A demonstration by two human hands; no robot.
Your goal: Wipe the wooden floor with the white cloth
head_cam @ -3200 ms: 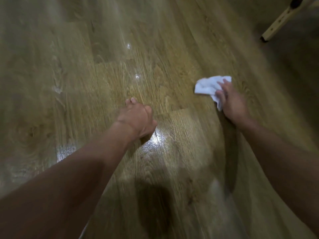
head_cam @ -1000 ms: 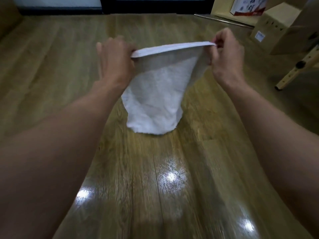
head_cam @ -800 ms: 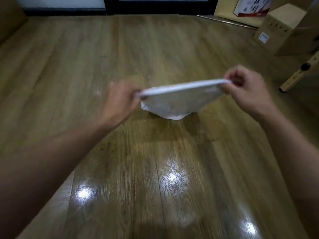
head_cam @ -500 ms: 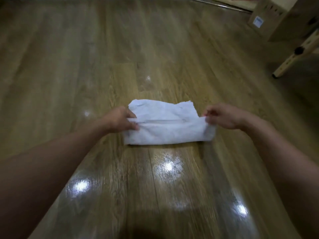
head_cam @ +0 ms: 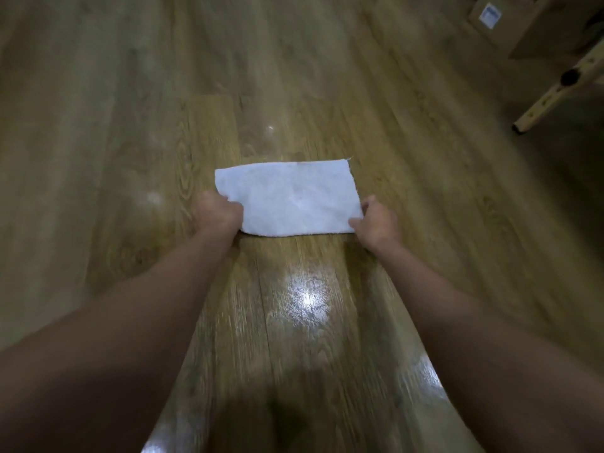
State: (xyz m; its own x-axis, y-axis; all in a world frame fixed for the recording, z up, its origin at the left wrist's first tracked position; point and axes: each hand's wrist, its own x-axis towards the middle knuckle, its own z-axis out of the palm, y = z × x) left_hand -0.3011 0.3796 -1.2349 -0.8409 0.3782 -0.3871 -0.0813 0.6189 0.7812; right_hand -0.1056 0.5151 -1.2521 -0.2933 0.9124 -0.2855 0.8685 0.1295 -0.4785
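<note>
Head view: the white cloth lies flat on the wooden floor at frame centre, spread as a rectangle. The left hand, at the cloth's 8 o'clock corner, grips that corner with curled fingers. The right hand, at the 4 o'clock corner, pinches the edge there. Both forearms enter from 6 o'clock. A cardboard box sits at 1 o'clock, with a pale wooden leg beside it at 2 o'clock.
</note>
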